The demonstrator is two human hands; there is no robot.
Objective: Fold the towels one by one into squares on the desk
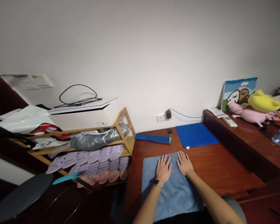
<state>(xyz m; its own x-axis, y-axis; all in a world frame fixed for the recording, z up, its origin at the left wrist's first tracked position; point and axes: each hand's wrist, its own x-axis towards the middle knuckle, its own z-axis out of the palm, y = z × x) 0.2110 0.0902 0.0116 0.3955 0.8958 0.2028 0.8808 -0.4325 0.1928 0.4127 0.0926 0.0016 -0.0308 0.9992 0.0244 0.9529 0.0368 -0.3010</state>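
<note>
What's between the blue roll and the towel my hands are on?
Nothing: in the head view, only bare table lies between the roll and the towel.

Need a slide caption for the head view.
Both hands, left hand and right hand, flat on light-blue terry towel.

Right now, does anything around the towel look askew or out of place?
Nothing stands out. The light blue cloth towel lies flat on the dark wooden desk, hanging slightly over its near edge, with the left hand and right hand pressed flat on it.
</note>
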